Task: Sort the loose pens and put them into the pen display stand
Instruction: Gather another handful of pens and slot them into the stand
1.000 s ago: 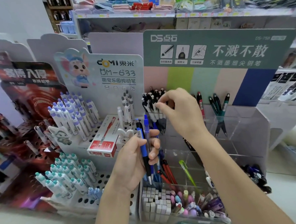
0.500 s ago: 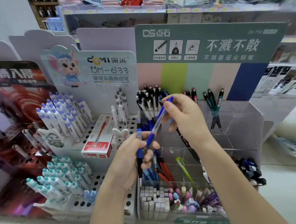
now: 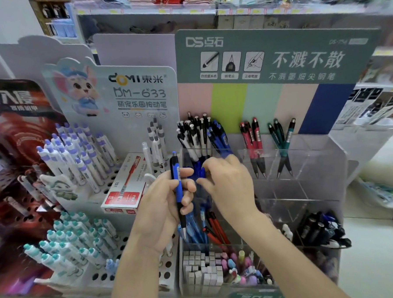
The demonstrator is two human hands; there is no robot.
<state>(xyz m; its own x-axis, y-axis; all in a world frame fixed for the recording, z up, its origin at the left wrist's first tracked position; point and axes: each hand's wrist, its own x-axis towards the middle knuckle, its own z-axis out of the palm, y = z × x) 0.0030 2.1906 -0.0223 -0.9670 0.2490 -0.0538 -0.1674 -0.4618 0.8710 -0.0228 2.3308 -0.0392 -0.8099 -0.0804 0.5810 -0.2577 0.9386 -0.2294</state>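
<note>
Blue click pen (image 3: pixel 177 186) is in my left hand (image 3: pixel 162 210): fingers and thumb wrapped round the barrel, button up, tip down, just in front of the clear acrylic display stand (image 3: pixel 317 163). I hold it upright because the stand takes pens that way, tip-down and button-up. The left hand is the buffer for loose stock and the right hand does the placing.

My right hand (image 3: pixel 229 186) is just beside the left, fingers curled, fingertips at the back-left compartment. Blue pens (image 3: pixel 219 138) lean there next to black-and-white pens (image 3: pixel 192 135). There's blue between thumb and forefinger, but it's blurred. I can't tell whether I'm pinching a pen or only seeing stocked ones behind.

The back row is grouped by colour: red pens (image 3: pixel 250 134) one compartment over, green pens (image 3: pixel 281 135) after that, all leaning on the backboard. So blue goes with blue, back left.

The lower tier has mixed blue and red pens (image 3: pixel 214 227) lying tilted. My guess is that lot needs sorting too.

Status, as I judge it: mid-task, with one pen in hand not yet placed.

Next move as I read it: pass the pen across, then drop it tip-first into the blue cluster.

Risk: that compartment is crowded. The tip could catch a neighbour's clip or tip pens sideways, so I should go in vertical, at a gap.
</note>
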